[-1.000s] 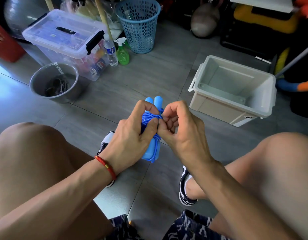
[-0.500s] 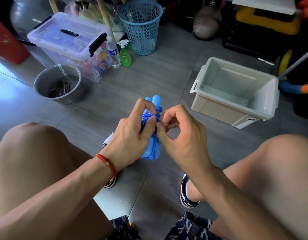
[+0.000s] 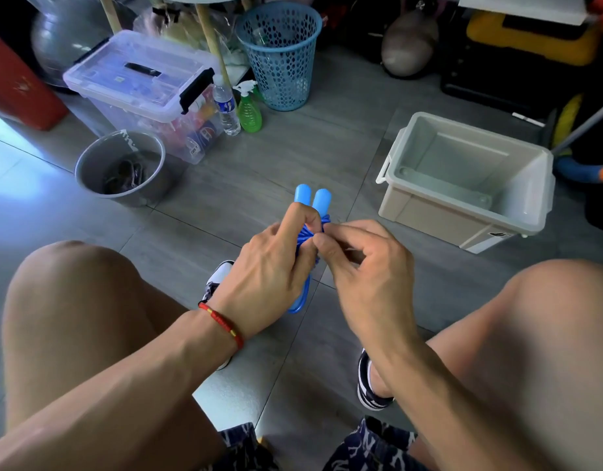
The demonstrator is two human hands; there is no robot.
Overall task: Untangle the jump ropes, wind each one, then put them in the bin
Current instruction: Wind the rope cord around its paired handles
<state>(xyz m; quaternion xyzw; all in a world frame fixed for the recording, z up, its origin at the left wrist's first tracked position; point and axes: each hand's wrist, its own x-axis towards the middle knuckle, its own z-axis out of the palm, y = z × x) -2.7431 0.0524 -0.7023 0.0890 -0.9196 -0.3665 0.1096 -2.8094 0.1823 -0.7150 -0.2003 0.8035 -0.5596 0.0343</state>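
Observation:
A blue jump rope (image 3: 312, 202) is bundled between my knees, its two light-blue handles side by side and pointing away from me, its cord wound round them. My left hand (image 3: 272, 277) grips the bundle around its middle, thumb across the windings. My right hand (image 3: 361, 266) pinches the blue cord at the windings with thumb and forefinger. A loop of cord hangs below my left hand. The empty beige bin (image 3: 531, 202) stands open on the floor to the right. A grey round bucket (image 3: 89, 164) at the left holds a dark tangle of rope.
A clear lidded storage box (image 3: 140, 83), a water bottle (image 3: 227, 110), a green spray bottle (image 3: 249, 112) and a blue mesh basket (image 3: 281, 59) stand at the back. My knees and shoes frame the grey tiled floor (image 3: 276, 154).
My right hand has shifted slightly right and opened its fingers a little while still pinching the cord. The handles now stick out further above my left hand. The view has moved slightly.

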